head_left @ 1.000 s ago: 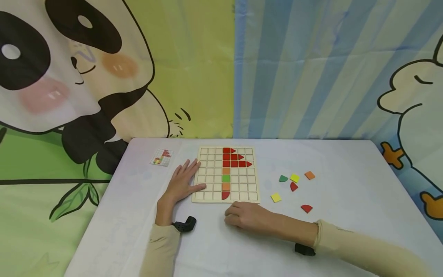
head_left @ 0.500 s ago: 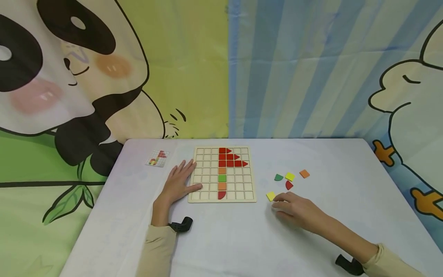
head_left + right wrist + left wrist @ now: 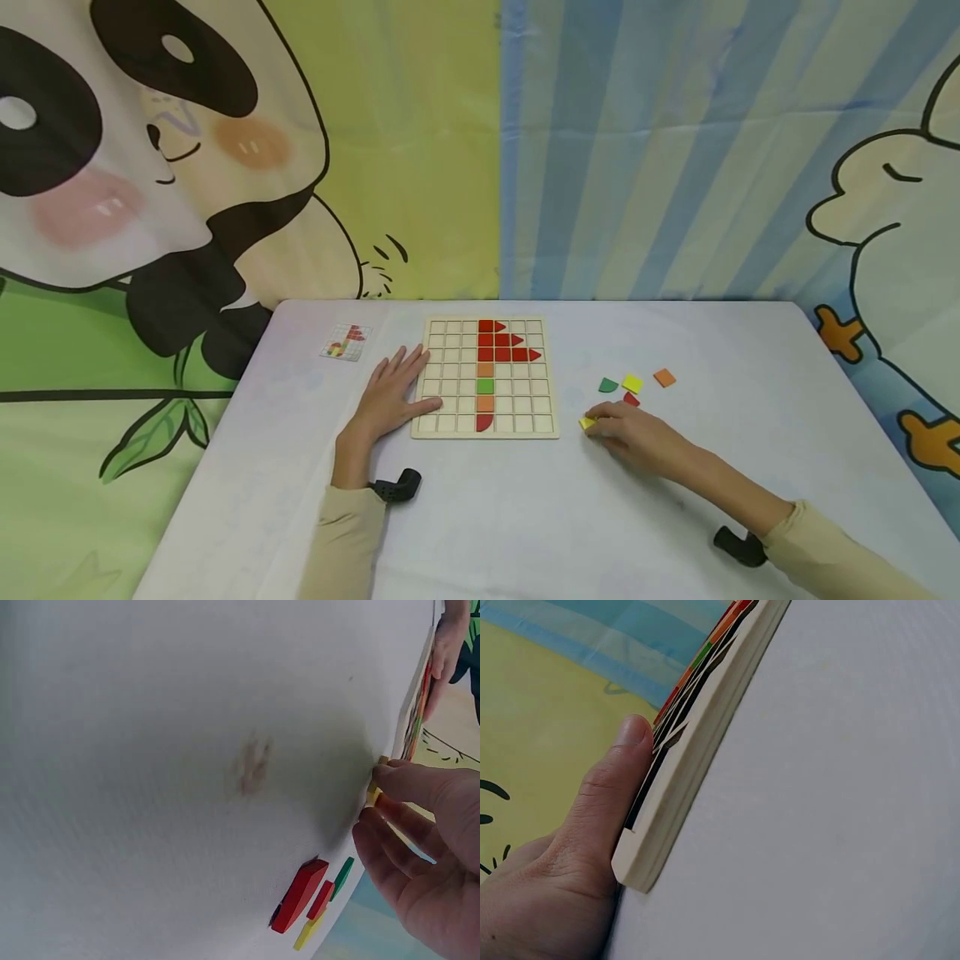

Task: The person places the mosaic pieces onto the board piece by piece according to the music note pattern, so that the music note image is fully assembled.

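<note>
In the head view a wooden grid board (image 3: pixel 517 392) lies on the table. A column of red, orange and green tiles runs down it, with red rows at the top. My left hand (image 3: pixel 393 396) rests along the board's left edge, fingers straight, thumb over the rim. My right hand (image 3: pixel 637 433) is right of the board and pinches a yellow square tile (image 3: pixel 587 423) between thumb and fingers. In the right wrist view the tile's edge (image 3: pixel 377 780) shows between the fingertips. A red quarter-round tile (image 3: pixel 300 896) appears there but is hidden by the hand in the head view.
Beyond my right hand lie a green quarter-round tile (image 3: pixel 608 385), another yellow square (image 3: pixel 632 383), a partly covered red tile (image 3: pixel 632 399) and an orange square (image 3: pixel 664 378). A small pattern card (image 3: pixel 347 342) lies left of the board. A printed cloth backdrop (image 3: pixel 645 150) hangs behind the table.
My right hand has moved from below the board rightward to the loose tiles and taken the nearer yellow square between its fingers. The left hand has stayed at the board's edge.
</note>
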`<state>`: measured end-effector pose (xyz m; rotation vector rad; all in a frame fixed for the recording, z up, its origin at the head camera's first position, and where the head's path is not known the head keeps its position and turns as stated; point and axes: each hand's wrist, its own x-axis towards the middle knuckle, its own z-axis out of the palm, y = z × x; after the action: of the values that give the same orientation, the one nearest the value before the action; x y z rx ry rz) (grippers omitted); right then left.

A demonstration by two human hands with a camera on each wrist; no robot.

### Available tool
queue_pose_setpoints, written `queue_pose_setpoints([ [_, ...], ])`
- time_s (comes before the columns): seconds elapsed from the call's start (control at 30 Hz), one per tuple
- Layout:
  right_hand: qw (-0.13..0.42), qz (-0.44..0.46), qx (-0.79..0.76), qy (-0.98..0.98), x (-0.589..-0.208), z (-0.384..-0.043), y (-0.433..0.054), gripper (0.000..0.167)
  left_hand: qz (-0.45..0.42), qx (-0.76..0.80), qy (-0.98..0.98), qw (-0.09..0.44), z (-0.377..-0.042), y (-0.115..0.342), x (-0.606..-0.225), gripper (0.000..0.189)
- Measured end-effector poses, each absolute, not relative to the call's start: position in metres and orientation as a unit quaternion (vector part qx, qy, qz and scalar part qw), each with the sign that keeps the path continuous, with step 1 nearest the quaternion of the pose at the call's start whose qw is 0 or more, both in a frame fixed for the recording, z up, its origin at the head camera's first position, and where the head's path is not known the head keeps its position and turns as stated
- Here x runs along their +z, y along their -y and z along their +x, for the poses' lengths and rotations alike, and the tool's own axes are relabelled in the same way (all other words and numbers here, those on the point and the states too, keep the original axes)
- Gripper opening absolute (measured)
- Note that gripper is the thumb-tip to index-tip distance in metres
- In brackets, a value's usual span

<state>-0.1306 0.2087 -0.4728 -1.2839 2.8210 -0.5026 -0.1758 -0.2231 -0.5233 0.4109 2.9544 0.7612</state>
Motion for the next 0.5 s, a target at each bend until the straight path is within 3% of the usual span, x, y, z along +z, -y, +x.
queue_pose_setpoints([
  [0.27,-0.07,-0.445,-0.163,-0.878,-0.481,-0.145,-0.196,0.025,0.131,0.243,-0.961,0.032,-0.177,0.223,-0.523,0.097],
  [0.5,-0.092,-0.494,-0.169,-0.848,-0.468,-0.15,-0.131,0.023,0.133,0.239,-0.961,0.033,-0.178,0.222,-0.524,0.097],
])
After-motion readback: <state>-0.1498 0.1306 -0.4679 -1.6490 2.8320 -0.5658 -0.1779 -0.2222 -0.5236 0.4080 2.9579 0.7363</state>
